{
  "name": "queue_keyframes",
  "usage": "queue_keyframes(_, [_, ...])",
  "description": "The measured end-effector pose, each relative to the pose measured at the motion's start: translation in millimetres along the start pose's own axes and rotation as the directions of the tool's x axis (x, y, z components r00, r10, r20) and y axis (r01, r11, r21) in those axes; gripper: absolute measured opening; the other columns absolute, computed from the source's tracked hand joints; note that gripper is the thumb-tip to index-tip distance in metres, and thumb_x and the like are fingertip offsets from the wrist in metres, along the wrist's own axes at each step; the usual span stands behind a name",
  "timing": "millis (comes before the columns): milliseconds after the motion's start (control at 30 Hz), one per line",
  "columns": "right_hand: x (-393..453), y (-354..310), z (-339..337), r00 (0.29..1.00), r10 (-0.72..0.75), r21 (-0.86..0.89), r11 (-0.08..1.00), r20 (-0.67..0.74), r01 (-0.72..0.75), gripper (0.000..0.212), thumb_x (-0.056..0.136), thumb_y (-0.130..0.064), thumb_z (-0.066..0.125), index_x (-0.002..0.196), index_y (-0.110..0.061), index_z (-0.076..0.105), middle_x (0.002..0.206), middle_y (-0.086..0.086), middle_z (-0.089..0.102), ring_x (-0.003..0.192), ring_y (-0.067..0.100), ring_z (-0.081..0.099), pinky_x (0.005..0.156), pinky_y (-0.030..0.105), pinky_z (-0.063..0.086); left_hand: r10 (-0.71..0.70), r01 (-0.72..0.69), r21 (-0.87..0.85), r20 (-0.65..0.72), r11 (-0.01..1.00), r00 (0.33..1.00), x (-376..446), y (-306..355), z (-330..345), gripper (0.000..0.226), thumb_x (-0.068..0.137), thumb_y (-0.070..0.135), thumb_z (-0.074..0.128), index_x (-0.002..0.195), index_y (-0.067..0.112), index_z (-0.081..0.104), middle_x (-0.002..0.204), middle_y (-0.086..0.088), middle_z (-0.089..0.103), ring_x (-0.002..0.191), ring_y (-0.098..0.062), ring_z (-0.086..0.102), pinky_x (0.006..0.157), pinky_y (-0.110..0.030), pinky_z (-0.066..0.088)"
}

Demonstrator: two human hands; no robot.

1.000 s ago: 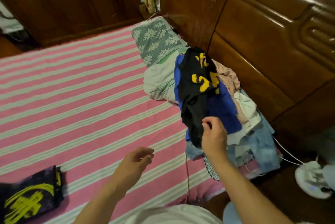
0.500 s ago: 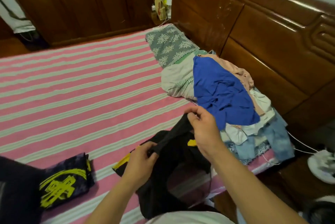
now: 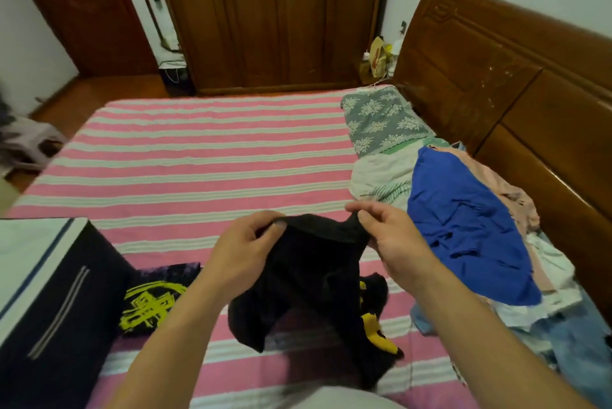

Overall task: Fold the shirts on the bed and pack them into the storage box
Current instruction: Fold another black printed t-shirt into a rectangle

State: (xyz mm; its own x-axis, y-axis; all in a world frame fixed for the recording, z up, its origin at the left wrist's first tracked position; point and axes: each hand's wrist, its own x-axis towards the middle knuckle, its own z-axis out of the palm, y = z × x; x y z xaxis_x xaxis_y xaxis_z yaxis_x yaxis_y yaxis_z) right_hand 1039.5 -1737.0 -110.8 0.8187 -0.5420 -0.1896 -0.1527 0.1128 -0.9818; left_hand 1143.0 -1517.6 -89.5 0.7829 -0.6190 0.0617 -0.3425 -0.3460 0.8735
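Both hands hold a black cotton shirt with yellow print (image 3: 311,279) up over the near edge of the pink-and-white striped bed (image 3: 198,160). The left hand (image 3: 241,253) grips the shirt's upper edge with curled fingers (image 3: 265,226), thumb tucked against the cloth. The right hand (image 3: 394,236) pinches the same edge between thumb and forefinger, a little apart from the left, so the fabric sags between them. The rest of the shirt hangs crumpled, its lower part with the yellow patches resting on the bedsheet.

To the left, a dark fabric storage box with a white lid panel (image 3: 49,292) stands on the bed. Just beside it lies a folded dark purple shirt with a yellow graphic (image 3: 152,302), flat on the sheet.

To the right, a loose heap of clothes lies against the brown wooden headboard (image 3: 496,84): a bright blue shirt (image 3: 463,229) on top, with pale pink, white and light denim pieces (image 3: 563,326) under and around it. Beyond the heap lies a grey floral-patterned pillow (image 3: 381,120). A carved brown wooden wardrobe (image 3: 265,11) stands past the far side of the bed.
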Motion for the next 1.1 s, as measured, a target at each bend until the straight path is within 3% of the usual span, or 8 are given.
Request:
queue_keyframes(167, [-11,-9,-5,0.980,-0.166,-0.311,0.942,-0.107,0.125,0.025,0.108,-0.030,0.038,0.096,-0.028,0.059,0.085,-0.006,0.055,0.077,0.010,0.051,0.069,0.029,0.041,0.105,-0.104,0.151,0.002,0.983,0.994,5,13,3,0.016,0.101,0.025,0.061,0.094,0.034,0.072,0.091,0.029,0.070,0.091,0.008,0.064,0.073,-0.007,0.043])
queue_keyframes(267, [-17,-22,-18,0.955,-0.257,-0.479,0.826,0.148,0.297,0.014,0.097,-0.042,0.062,0.101,-0.028,0.061,0.084,-0.012,0.059,0.075,-0.003,0.054,0.067,0.017,0.041,0.094,-0.088,0.167,-0.028,0.982,0.995,10,7,-1,0.016,0.100,0.025,0.063,0.092,0.037,0.071,0.089,0.029,0.071,0.090,0.012,0.063,0.072,-0.004,0.042])
queue_keyframes(400, [-2,-32,-43,0.882,0.001,-0.770,0.488,0.471,0.411,0.024,0.086,-0.033,0.076,0.108,-0.032,0.064,0.098,-0.012,0.066,0.090,0.007,0.063,0.076,0.025,0.050,0.133,-0.105,0.266,-0.090,0.958,0.987,29,-12,-18,0.017,0.099,0.023,0.065,0.094,0.038,0.068,0.092,0.027,0.067,0.090,0.014,0.060,0.075,-0.005,0.040])
queue_keyframes(533, [19,-43,-74,0.944,0.050,-0.875,0.394,0.327,0.282,0.019,0.092,-0.034,0.071,0.078,-0.022,0.069,0.070,-0.009,0.061,0.069,0.012,0.057,0.060,0.024,0.041,0.189,-0.201,0.508,0.075,0.838,0.979,45,-34,-35,0.010,0.100,0.024,0.064,0.097,0.027,0.073,0.092,0.011,0.069,0.087,-0.015,0.063,0.076,-0.032,0.049])
queue_keyframes(633, [28,-45,-85,0.980,0.023,-0.799,0.583,0.196,0.146,0.034,0.094,-0.025,0.070,0.061,-0.029,0.062,0.050,-0.016,0.057,0.053,-0.001,0.053,0.050,0.013,0.036,0.182,-0.210,0.606,0.108,0.767,0.977,51,-52,-43,0.013,0.099,0.033,0.063,0.094,0.025,0.071,0.085,0.009,0.070,0.079,-0.019,0.064,0.066,-0.034,0.050])
queue_keyframes(800, [40,-31,-91,0.979,-0.151,-0.674,0.738,-0.136,0.020,0.016,0.092,-0.006,0.068,0.090,-0.017,0.079,0.090,0.002,0.075,0.088,0.018,0.067,0.079,0.035,0.056,-0.001,-0.133,0.636,0.206,0.760,0.979,43,-102,-36,0.014,0.092,0.022,0.073,0.088,0.030,0.062,0.072,0.012,0.059,0.067,-0.019,0.056,0.056,-0.031,0.040])
queue_keyframes(1000, [45,-33,-102,0.830,-0.399,-0.790,0.608,-0.391,-0.079,0.035,0.089,0.005,0.054,0.099,-0.017,0.079,0.107,0.007,0.074,0.103,0.028,0.065,0.087,0.039,0.055,-0.333,0.446,0.468,-0.307,0.763,0.892,17,-170,-26,0.022,0.078,-0.001,0.061,0.080,0.020,0.059,0.075,-0.007,0.062,0.071,-0.034,0.055,0.062,-0.040,0.046])
queue_keyframes(1100, [40,-29,-112,0.803,-0.426,-0.815,0.567,-0.417,-0.121,0.037,0.087,0.008,0.053,0.100,-0.016,0.079,0.111,0.009,0.071,0.103,0.029,0.063,0.087,0.036,0.052,-0.341,0.509,0.501,-0.391,0.700,0.855,6,-190,-22,0.008,0.083,0.005,0.059,0.084,0.012,0.061,0.087,-0.017,0.062,0.075,-0.038,0.058,0.068,-0.043,0.051])
